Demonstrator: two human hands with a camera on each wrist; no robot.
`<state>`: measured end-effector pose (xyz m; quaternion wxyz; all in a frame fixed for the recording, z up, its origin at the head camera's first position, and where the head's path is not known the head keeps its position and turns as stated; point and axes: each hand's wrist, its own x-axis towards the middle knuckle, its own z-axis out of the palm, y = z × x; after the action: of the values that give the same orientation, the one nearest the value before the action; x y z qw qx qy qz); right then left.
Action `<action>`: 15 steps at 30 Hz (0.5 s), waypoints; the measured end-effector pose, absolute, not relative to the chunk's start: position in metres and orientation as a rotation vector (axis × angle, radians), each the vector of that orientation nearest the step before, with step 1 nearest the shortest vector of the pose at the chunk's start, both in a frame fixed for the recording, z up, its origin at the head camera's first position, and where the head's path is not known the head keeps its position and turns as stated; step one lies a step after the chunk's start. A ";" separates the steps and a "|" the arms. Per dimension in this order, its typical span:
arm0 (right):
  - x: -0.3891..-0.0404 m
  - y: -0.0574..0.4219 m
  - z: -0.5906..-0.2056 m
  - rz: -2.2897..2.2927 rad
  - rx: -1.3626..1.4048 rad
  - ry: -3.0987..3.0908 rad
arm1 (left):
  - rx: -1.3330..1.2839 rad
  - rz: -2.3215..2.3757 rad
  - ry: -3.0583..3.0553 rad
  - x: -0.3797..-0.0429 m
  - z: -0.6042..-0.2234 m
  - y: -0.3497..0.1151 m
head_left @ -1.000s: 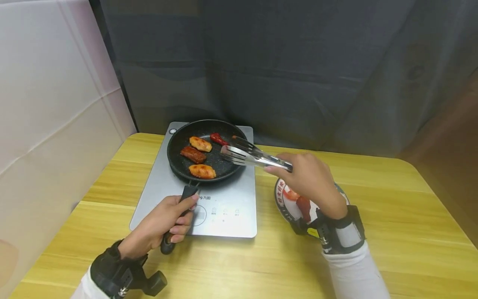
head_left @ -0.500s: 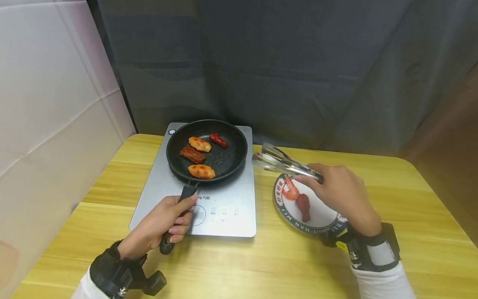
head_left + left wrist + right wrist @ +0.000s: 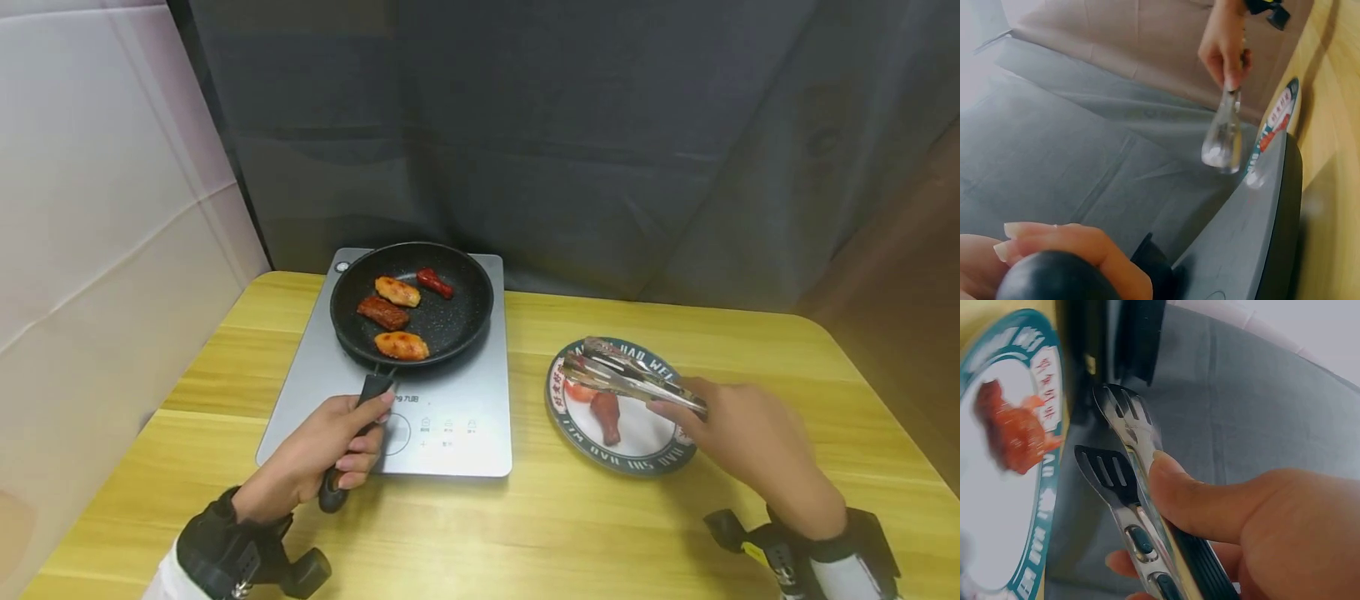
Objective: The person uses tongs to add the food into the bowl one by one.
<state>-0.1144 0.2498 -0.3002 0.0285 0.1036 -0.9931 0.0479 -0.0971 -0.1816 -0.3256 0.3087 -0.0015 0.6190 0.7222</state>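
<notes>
My left hand grips the black handle of a frying pan. Two browned chicken wings, a dark reddish-brown slab of meat and a small red drumstick lie in the pan. Over the plate, my right hand holds metal tongs between thumb and fingers. Their slotted ends stand apart with nothing between them. On the plate are a drumstick and a shrimp, which the tongs partly cover in the head view.
The pan sits on a flat silver induction cooker on the wooden table. A dark cloth hangs behind the table, with a pale cloth at the left. Each wrist wears a black camera strap.
My right hand has drawn the tongs from above the pan's right side, rightward and nearer, to over the plate. The left hand keeps its grip on the pan handle, and the food stays put.
</notes>
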 end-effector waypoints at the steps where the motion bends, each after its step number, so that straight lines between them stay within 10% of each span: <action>1: -0.111 0.253 -0.302 0.133 0.309 -3.077 | -0.001 1.911 1.630 -0.097 -0.326 -0.181; 15: -0.072 0.267 -0.311 0.082 0.180 -3.104 | 0.007 1.908 1.628 -0.096 -0.325 -0.181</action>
<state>-0.0723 0.2673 -0.3110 0.0157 0.0577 -0.9979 0.0262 -0.0964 -0.1813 -0.3249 0.3117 0.0026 0.6167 0.7228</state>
